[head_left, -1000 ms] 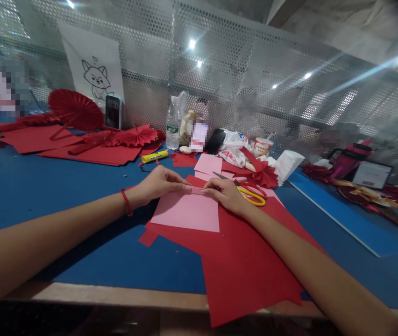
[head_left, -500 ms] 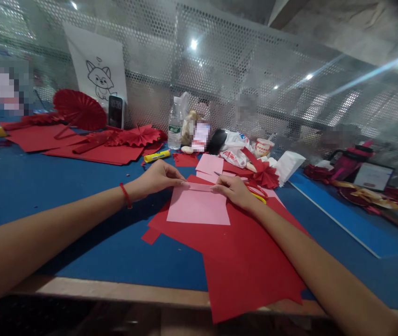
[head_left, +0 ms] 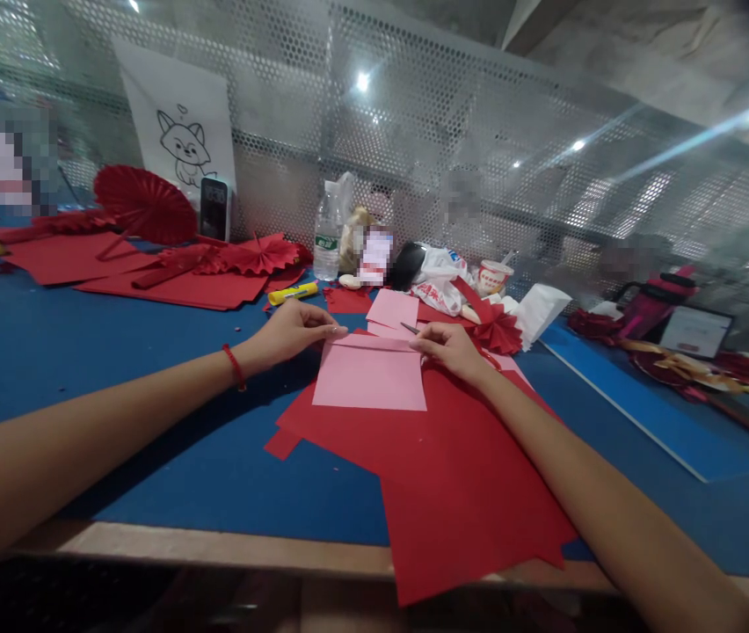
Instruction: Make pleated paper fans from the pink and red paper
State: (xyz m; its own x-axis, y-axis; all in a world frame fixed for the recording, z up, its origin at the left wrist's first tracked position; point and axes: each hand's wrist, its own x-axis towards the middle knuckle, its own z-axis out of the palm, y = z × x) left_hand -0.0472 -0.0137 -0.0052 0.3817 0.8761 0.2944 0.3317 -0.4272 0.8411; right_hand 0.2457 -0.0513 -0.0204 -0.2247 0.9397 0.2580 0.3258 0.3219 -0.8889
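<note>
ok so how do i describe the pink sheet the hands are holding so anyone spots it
On the blue table, find the pile of red sheets. Flat on top lies a pink sheet, its far edge folded into a narrow strip that the left hand and right hand pinch at either end. The other pink sheet, farther back, is untouched.

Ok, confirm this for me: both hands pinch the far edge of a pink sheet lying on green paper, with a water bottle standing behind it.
Wrong colour: the pink sheet lies on red paper, not green. In the head view the left hand and right hand pinch its far edge, and the water bottle stands behind it.
</note>
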